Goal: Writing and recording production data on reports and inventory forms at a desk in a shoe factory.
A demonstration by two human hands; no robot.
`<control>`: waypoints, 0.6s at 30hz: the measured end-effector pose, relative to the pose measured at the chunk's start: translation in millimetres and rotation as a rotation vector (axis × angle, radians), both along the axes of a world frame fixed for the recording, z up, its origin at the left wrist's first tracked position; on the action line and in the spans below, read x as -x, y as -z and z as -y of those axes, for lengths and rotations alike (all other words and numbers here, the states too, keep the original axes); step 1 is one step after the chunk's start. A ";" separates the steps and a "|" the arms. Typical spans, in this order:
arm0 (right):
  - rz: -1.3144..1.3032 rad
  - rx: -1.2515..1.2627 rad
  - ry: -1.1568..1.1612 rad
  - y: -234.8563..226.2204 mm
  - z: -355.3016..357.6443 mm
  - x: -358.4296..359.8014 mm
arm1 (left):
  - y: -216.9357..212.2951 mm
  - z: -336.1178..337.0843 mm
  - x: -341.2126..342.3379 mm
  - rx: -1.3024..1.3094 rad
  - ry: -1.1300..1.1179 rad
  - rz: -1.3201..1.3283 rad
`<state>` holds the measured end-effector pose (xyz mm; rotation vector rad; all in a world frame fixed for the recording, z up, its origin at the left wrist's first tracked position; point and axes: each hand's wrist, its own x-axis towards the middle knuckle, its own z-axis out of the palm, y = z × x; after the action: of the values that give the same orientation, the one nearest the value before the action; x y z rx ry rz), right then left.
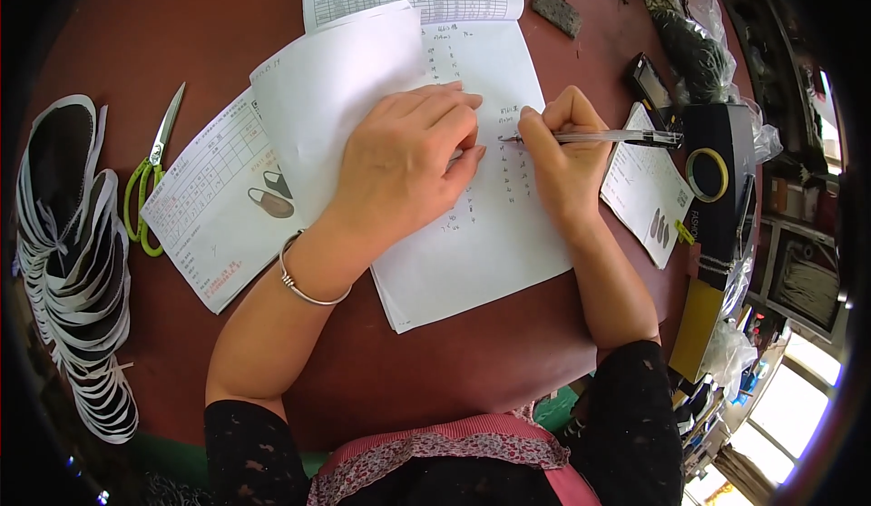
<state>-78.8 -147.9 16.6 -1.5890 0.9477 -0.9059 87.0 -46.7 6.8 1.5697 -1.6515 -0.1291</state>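
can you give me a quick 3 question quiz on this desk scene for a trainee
1. True or false: the right hand holds a pen with its tip on the white sheet.
2. What lies left of the printed form? A) green-handled scissors B) a stapler C) a mug
3. Fill in: the left hand lies flat on the sheet and wears a ___ on its wrist.

Key
1. True
2. A
3. Bracelet; a silver bangle.
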 end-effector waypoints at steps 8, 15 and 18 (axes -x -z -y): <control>-0.119 0.088 -0.022 3.6 -5.3 -4.7 | -0.3 0.4 -0.1 0.010 -0.012 0.040; -0.128 0.091 -0.045 1.7 -5.1 -4.7 | -1.0 0.4 0.1 -0.002 -0.015 0.026; -0.096 0.081 -0.013 0.4 -6.6 -6.1 | -0.1 0.5 -0.2 0.005 -0.012 0.035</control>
<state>-72.7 -141.2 16.1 -1.7187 0.9766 -0.8746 87.2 -47.2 6.9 1.5857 -1.6683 -0.0915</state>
